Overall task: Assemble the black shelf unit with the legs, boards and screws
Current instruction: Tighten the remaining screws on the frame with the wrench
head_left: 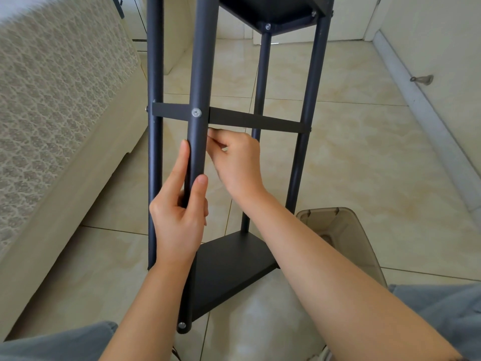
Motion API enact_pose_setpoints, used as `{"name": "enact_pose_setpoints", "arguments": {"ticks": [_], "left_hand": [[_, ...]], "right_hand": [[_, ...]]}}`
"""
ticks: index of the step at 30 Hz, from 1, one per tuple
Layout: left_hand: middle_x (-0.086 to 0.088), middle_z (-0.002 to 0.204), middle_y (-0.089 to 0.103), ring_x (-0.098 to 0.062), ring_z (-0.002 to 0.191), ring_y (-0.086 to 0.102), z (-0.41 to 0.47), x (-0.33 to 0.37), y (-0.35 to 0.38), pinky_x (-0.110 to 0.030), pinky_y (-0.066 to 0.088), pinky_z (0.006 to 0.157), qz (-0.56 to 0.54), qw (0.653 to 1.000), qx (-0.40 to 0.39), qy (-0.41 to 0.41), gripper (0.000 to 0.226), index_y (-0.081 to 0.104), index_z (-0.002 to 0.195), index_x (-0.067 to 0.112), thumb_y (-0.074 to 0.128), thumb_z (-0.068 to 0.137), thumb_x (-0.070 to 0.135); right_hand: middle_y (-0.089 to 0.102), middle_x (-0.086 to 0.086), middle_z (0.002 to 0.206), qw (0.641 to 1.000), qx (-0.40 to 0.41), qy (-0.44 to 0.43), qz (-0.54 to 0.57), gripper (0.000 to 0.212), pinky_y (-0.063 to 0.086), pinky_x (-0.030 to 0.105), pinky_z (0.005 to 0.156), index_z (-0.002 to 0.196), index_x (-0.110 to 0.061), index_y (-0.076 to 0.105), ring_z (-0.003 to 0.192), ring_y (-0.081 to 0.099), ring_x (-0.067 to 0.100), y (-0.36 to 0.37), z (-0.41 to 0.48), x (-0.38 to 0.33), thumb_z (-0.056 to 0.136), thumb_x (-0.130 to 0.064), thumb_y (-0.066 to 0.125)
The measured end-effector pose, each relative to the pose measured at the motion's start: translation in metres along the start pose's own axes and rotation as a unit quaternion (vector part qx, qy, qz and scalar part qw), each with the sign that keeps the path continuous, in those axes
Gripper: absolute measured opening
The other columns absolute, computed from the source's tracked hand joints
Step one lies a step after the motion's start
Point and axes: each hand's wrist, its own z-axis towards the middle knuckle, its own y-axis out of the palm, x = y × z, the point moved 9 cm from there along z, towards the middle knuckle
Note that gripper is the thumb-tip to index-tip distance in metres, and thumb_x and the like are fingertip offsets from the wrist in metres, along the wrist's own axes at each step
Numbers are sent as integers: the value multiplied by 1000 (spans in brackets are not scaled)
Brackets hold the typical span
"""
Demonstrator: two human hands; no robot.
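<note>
Shelf unit (312,74) upright on the tile floor (364,152), straight ahead of both hands. Left hand (179,217) wrapped round the front leg (199,74), index finger laid up along it, below the middle board (255,121). Right hand (236,160) just right of that leg, fingers curled and bunched at the board's underside; can't tell if they pinch anything. Screw (196,112) in the leg just above both hands. Bottom board (229,264) under the forearms. Sofa (52,100) left of the left hand, plastic bin (343,235) by the right forearm.
</note>
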Motion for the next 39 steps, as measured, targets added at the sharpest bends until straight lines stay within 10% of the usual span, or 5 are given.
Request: {"name": "enact_pose_setpoints", "arguments": {"ticks": [15,26,32,39], "left_hand": [[2,68,54,-19,47,48,0,-2,1,-33,49,47,-8,1000,-3,0,51,39,150,46,54,103,36],[8,77,62,-19,47,48,-1,-3,5,-34,49,47,-24,1000,-1,-20,52,39,152,41,55,103,35],[12,93,70,-19,52,51,-14,14,17,-40,52,49,-25,1000,-6,-10,53,38,150,46,55,101,36],[-13,135,63,-58,115,54,-18,30,24,-66,52,89,-10,999,-11,-43,51,36,140,66,52,96,46]], "right_hand": [[75,13,86,994,65,25,80,18,54,45,79,94,-1,76,85,69,28,3,1,15,95,-13,63],[71,0,77,999,6,31,16,16,45,8,70,93,-5,75,73,63,8,-17,-27,39,95,-17,64],[67,-8,78,994,-45,83,-56,12,47,8,69,92,-10,74,71,62,3,-55,-58,79,94,-18,65],[55,-6,57,942,-89,258,-196,26,35,17,50,71,-20,63,49,49,4,-143,-125,166,97,-19,58]]}}
